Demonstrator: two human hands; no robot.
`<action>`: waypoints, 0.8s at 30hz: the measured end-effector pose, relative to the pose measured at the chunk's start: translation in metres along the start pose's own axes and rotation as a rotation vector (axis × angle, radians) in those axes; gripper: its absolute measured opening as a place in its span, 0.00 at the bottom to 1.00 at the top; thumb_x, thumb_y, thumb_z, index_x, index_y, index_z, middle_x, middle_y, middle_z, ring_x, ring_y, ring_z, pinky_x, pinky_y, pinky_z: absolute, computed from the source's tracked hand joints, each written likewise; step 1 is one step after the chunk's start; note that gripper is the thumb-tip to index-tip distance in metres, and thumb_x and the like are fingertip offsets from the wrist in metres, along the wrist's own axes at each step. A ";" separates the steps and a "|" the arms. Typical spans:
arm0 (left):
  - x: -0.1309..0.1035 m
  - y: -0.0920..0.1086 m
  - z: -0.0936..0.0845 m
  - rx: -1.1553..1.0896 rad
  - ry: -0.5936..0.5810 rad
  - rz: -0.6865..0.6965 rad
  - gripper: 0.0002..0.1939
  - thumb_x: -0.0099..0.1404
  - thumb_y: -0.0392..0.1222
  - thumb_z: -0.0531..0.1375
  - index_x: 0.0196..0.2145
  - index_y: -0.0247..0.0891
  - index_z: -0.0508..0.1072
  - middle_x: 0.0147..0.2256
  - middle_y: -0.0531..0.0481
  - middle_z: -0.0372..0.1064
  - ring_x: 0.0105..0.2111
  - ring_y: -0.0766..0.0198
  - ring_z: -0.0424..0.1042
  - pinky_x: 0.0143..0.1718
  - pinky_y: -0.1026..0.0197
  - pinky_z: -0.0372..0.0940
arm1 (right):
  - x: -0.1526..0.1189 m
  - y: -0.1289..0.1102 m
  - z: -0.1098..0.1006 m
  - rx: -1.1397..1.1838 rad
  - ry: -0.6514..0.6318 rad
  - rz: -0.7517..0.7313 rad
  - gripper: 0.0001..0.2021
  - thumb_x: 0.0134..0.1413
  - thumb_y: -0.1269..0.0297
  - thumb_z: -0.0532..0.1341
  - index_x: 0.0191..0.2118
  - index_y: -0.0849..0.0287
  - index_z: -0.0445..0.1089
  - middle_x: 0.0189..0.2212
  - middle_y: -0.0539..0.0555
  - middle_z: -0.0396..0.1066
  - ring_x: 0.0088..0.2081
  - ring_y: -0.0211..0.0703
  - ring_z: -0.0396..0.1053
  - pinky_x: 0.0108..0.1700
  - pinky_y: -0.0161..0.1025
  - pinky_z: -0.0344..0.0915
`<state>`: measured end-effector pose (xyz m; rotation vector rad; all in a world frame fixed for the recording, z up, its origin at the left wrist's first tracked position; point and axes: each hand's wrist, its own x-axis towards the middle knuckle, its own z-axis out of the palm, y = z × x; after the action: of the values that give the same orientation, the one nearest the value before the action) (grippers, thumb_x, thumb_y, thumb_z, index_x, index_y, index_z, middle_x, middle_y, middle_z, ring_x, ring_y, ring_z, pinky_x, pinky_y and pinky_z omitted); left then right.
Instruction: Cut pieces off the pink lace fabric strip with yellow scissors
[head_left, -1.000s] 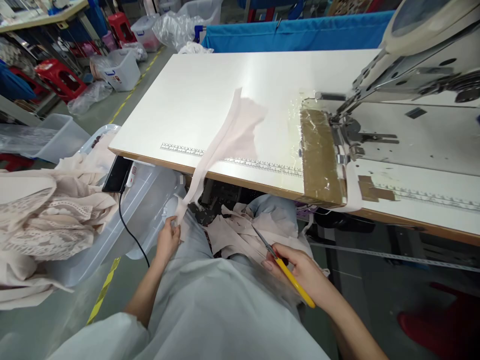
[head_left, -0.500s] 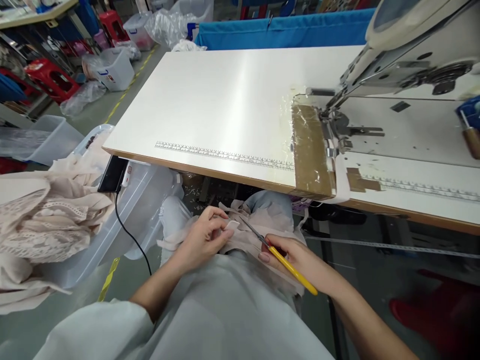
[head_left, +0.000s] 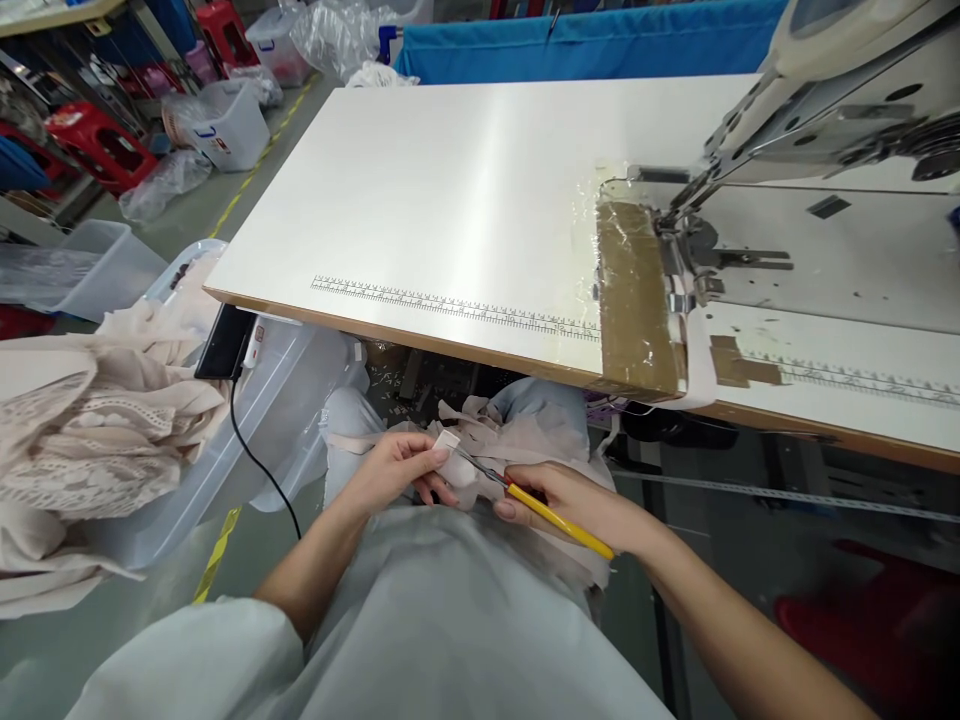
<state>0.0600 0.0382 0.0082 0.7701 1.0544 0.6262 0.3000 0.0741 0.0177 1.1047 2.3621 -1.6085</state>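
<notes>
My left hand point(head_left: 401, 468) pinches a small white fabric tag point(head_left: 448, 440) between thumb and fingers, above my lap. My right hand point(head_left: 559, 500) is closed round scissors point(head_left: 559, 520) with a yellow handle and dark metal blades. The blades point left, their tips close beside the tag; whether they touch it I cannot tell. Pale pink fabric point(head_left: 547, 440) with loose, ruffled edges lies across my knees, under both hands.
A white sewing table point(head_left: 450, 190) with a printed ruler stands before me, a sewing machine point(head_left: 825, 110) on its right. At left, a clear plastic bin point(head_left: 247, 450) holds pale lace garments point(head_left: 97, 430). A phone point(head_left: 225, 342) with a black cable rests at the table's corner.
My left hand has turned and raised the white tag slightly left. The scissors have moved left and their tips now sit beside the tag. The view has shifted slightly.
</notes>
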 end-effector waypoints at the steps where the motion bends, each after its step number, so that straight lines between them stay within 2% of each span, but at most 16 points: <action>1: 0.000 0.000 -0.001 -0.002 0.001 0.001 0.21 0.59 0.57 0.63 0.30 0.32 0.71 0.25 0.43 0.75 0.27 0.59 0.77 0.21 0.69 0.64 | 0.001 -0.001 0.000 -0.035 0.009 0.010 0.27 0.58 0.37 0.50 0.24 0.57 0.52 0.20 0.47 0.52 0.23 0.39 0.53 0.24 0.34 0.48; 6: 0.000 0.002 -0.004 0.014 -0.009 0.003 0.21 0.60 0.56 0.62 0.31 0.31 0.72 0.25 0.42 0.76 0.25 0.61 0.76 0.21 0.69 0.63 | 0.001 -0.002 0.002 -0.166 0.051 0.049 0.26 0.59 0.38 0.49 0.24 0.57 0.52 0.20 0.48 0.55 0.24 0.40 0.55 0.26 0.36 0.47; 15: -0.001 0.000 -0.006 -0.013 -0.001 -0.006 0.20 0.59 0.55 0.63 0.29 0.31 0.72 0.24 0.43 0.75 0.25 0.62 0.76 0.21 0.70 0.63 | 0.003 -0.002 0.011 -0.177 0.127 0.072 0.28 0.58 0.36 0.48 0.22 0.56 0.50 0.18 0.48 0.53 0.22 0.38 0.52 0.25 0.35 0.45; 24: -0.002 -0.001 -0.003 -0.017 0.023 -0.011 0.20 0.58 0.55 0.64 0.29 0.31 0.73 0.23 0.44 0.75 0.24 0.61 0.76 0.20 0.69 0.62 | 0.003 -0.009 0.015 -0.301 0.198 0.081 0.26 0.59 0.38 0.46 0.24 0.56 0.52 0.21 0.51 0.63 0.23 0.41 0.58 0.26 0.37 0.45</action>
<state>0.0565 0.0373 0.0075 0.7436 1.0720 0.6355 0.2877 0.0613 0.0172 1.3233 2.5321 -1.1153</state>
